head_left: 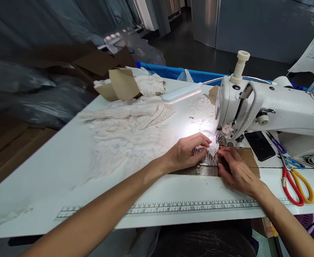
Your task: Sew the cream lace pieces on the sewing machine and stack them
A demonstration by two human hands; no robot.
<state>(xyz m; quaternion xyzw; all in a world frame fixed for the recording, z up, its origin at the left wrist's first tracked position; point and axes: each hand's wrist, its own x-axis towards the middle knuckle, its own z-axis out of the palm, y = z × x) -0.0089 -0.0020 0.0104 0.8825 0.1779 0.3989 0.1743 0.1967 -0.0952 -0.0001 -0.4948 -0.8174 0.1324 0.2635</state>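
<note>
My left hand (187, 151) rests on a small piece of white lace (209, 154), fingers curled and pinching its edge just in front of the presser foot (221, 139) of a white sewing machine (269, 103). From the right side my right hand (235, 169) pinches the same lace piece with its fingertips. The lace lies on a brown taped patch (250, 157) of the white table (52, 178) under the lamp's bright light.
A heap of white lace fabric (130, 125) with cardboard pieces (119, 84) covers the table's back left. Red and yellow scissors (296, 182), blue snips (276, 142) and a black phone (260, 145) lie right of the needle. A printed ruler (189, 207) runs along the front edge.
</note>
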